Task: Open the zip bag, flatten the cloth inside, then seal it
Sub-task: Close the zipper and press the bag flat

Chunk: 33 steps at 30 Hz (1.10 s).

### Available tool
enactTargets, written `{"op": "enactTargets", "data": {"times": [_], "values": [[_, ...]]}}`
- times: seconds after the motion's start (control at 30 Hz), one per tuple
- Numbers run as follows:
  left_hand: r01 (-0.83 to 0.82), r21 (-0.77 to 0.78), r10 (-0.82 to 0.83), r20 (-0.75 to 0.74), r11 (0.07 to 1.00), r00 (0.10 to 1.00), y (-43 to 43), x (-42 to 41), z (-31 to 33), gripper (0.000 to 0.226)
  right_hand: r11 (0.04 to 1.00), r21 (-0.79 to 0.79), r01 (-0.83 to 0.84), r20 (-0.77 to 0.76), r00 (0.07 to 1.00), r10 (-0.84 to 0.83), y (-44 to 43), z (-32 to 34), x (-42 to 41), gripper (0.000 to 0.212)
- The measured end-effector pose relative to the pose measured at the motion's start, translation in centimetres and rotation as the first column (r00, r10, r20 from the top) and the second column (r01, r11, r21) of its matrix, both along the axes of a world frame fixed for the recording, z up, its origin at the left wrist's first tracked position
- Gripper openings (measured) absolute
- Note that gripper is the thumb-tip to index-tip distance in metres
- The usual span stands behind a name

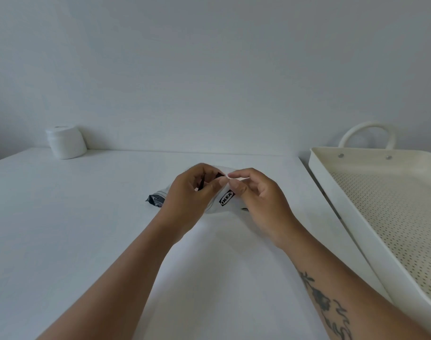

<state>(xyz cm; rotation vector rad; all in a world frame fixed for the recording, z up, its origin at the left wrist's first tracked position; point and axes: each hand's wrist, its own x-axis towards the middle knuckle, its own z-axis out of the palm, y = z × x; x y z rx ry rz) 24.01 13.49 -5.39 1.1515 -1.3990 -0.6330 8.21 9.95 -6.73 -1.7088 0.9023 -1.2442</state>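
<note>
A clear zip bag (223, 198) with a black printed label lies on the white table (87, 217), lifted at its top edge. My left hand (192, 192) and my right hand (255, 192) both pinch that top edge between thumb and fingers, close together. A dark patterned cloth (155, 200) shows through the bag at its left end; the rest of the cloth is hidden behind my left hand.
A white jar (66, 142) stands at the table's back left by the wall. A cream perforated tray (391, 204) with a loop handle (367, 133) sits beside the table's right edge.
</note>
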Motion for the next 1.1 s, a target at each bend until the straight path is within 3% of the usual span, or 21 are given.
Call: {"op": "enactTargets", "data": {"times": [0.1, 0.3, 0.47, 0.67, 0.97, 1.1], "values": [[-0.037, 0.011, 0.035, 0.116, 0.999, 0.993, -0.1, -0.1, -0.3, 0.012, 0.999, 0.024, -0.023, 0.038, 0.999, 0.022, 0.1, 0.1, -0.2, 0.004], [-0.088, -0.022, 0.091, 0.248, 0.996, 0.964, -0.4, -0.4, -0.5, 0.016, 0.999, 0.021, -0.03, -0.08, 0.996, 0.032, -0.1, 0.2, -0.3, 0.004], [-0.052, 0.005, 0.045, 0.416, 0.999, 0.908, -0.6, 0.1, -0.8, 0.012, 1.0, -0.006, 0.023, -0.127, 0.992, -0.024, -0.2, -0.4, 0.0, 0.011], [-0.058, 0.008, 0.048, 0.459, 0.998, 0.887, -0.6, 0.3, -1.3, 0.008, 0.996, -0.067, 0.063, -0.155, 0.985, -0.072, -0.1, -0.6, 0.1, 0.016], [-0.073, -0.04, 0.083, 0.366, 0.997, 0.927, 0.0, -0.1, -0.9, 0.01, 0.997, -0.071, 0.011, -0.122, 0.992, -0.02, 0.2, 0.2, -0.3, 0.006], [-0.059, -0.037, 0.068, 0.343, 0.998, 0.937, -0.1, -0.5, -1.0, 0.008, 0.997, -0.065, 0.038, -0.103, 0.994, -0.045, 0.3, 0.4, -0.2, 0.015]]}}
